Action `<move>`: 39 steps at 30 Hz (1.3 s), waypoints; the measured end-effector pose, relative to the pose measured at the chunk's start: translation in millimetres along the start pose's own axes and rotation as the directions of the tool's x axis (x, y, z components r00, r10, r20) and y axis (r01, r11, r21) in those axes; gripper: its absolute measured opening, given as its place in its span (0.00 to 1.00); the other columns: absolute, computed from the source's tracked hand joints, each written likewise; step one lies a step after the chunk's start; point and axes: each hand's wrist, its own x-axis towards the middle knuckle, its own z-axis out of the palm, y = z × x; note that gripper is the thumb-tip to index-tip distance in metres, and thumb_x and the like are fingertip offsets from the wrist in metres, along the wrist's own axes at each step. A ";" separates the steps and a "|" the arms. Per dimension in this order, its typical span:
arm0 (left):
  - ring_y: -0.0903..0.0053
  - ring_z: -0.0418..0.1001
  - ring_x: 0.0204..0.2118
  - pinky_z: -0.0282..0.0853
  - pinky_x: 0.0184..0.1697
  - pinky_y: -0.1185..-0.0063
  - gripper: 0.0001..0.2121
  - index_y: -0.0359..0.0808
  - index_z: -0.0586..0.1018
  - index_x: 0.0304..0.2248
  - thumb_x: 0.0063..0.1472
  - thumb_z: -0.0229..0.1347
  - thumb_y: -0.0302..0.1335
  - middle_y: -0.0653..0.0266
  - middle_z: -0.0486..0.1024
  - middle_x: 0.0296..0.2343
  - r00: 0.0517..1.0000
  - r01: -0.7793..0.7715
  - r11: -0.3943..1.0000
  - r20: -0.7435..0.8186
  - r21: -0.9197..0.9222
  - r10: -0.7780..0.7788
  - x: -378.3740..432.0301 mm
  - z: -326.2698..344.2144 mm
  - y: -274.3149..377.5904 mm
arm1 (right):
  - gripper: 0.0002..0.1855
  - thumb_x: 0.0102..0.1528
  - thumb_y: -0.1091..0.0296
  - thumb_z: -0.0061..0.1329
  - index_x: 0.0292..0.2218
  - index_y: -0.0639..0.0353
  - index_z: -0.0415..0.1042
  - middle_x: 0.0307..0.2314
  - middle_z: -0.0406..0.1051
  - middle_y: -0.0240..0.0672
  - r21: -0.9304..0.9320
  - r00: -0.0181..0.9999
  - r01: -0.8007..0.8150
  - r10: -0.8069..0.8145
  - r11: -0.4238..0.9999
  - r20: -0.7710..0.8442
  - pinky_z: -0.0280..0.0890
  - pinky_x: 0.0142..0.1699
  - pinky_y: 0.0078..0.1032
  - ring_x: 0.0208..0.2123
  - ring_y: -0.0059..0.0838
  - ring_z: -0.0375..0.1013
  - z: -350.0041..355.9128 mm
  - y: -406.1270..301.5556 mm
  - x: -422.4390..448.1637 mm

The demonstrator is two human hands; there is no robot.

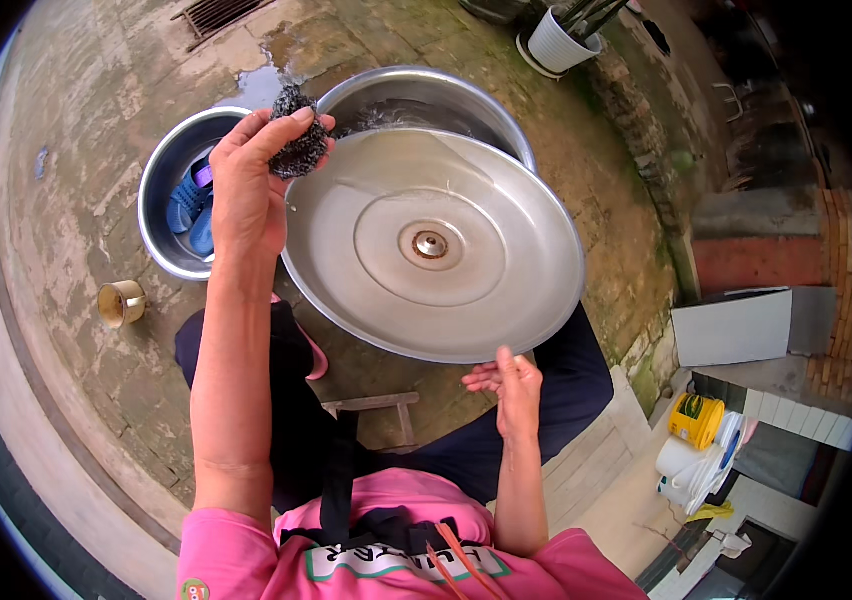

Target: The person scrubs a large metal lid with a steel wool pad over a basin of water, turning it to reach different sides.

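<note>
My left hand (250, 191) is raised and grips a dark, wiry steel wool scrubber (297, 142) between thumb and fingers. Just right of and below it, a large round aluminium lid (463, 307) lies tilted, with rings and a rust-edged metal fitting (430, 244) at its centre. Behind the lid stands a big metal basin (471, 86) with water in it, partly covered. My right hand (512, 386) is at the lid's near rim, fingers apart and thumb tip overlapping the edge; whether it bears any weight is not clear.
A smaller metal basin (152, 217) holds blue shoes (190, 199). An enamel mug (121, 304) stands on the wet paving. Below the lid is a low wooden stool (373, 403). A white plant pot (561, 45), a floor drain (216, 13) and stacked buckets (696, 442) lie farther off.
</note>
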 end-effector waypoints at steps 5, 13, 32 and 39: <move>0.76 0.76 0.30 0.71 0.36 0.81 0.10 0.29 0.74 0.35 0.56 0.57 0.26 0.54 0.78 0.30 1.000 0.011 1.000 0.018 0.026 -0.011 2.4 -4.3 0.3 | 0.15 0.60 0.56 0.45 0.29 0.59 0.69 0.22 0.73 0.35 0.098 0.921 0.140 -0.094 0.985 -0.378 0.66 0.22 0.24 0.17 0.27 0.71 -62.5 -12.5 93.1; 0.75 0.77 0.28 0.73 0.33 0.81 0.08 0.29 0.74 0.33 0.54 0.58 0.24 0.54 0.78 0.28 1.000 0.003 1.000 -0.011 -0.029 -0.003 -0.3 -3.3 3.7 | 0.13 0.52 0.72 0.48 0.19 0.54 0.59 0.14 0.66 0.32 -0.055 0.933 0.153 -0.163 0.987 -0.321 0.61 0.16 0.22 0.11 0.25 0.65 -58.8 -25.2 69.7; 0.76 0.77 0.27 0.74 0.31 0.82 0.08 0.30 0.73 0.34 0.55 0.57 0.24 0.52 0.78 0.30 1.000 0.002 0.999 0.000 -0.040 -0.002 -1.7 -10.1 6.5 | 0.14 0.58 0.64 0.47 0.27 0.67 0.69 0.20 0.74 0.46 0.190 0.995 -0.051 0.066 0.980 -0.073 0.64 0.22 0.23 0.19 0.41 0.75 1.9 5.0 20.8; 0.76 0.77 0.27 0.74 0.31 0.82 0.08 0.29 0.73 0.34 0.56 0.56 0.23 0.52 0.78 0.30 1.000 0.005 0.999 0.000 -0.051 -0.005 -1.4 -5.8 5.4 | 0.20 0.58 0.61 0.46 0.20 0.67 0.70 0.18 0.73 0.47 0.304 0.981 -0.179 0.194 0.936 -0.018 0.66 0.23 0.25 0.23 0.46 0.77 2.4 19.2 25.8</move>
